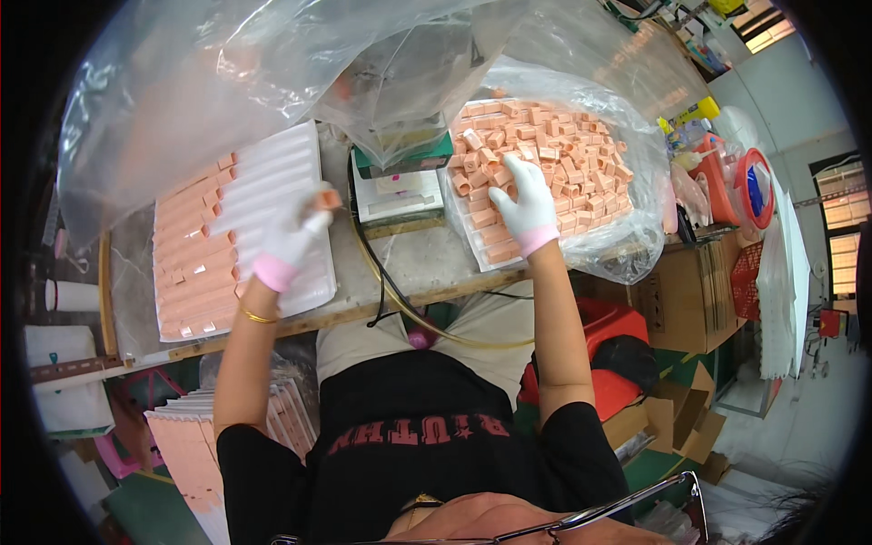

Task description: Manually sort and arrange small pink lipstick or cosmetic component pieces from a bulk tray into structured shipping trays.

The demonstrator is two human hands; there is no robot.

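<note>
My left hand (298, 229), in a white glove with a pink cuff and slightly blurred, is closed on a small peach-coloured hollow block (328, 199). It hovers over the right side of a white ridged tray (289, 173), whose left part carries rows of the same blocks (193, 259). My right hand (528, 202), gloved alike, is over a heap of loose hollow blocks (581, 168) on the right. Its thumb and forefinger are apart, with blocks just beyond them; whether it touches one I cannot tell.
Clear plastic sheeting (272, 54) hangs over the far left of the bench, and a plastic bag (640, 245) surrounds the heap. Between the two work areas stands a green and white box (398, 195). A yellowish hose (409, 313) crosses the front edge. Filled trays (195, 436) stand below left.
</note>
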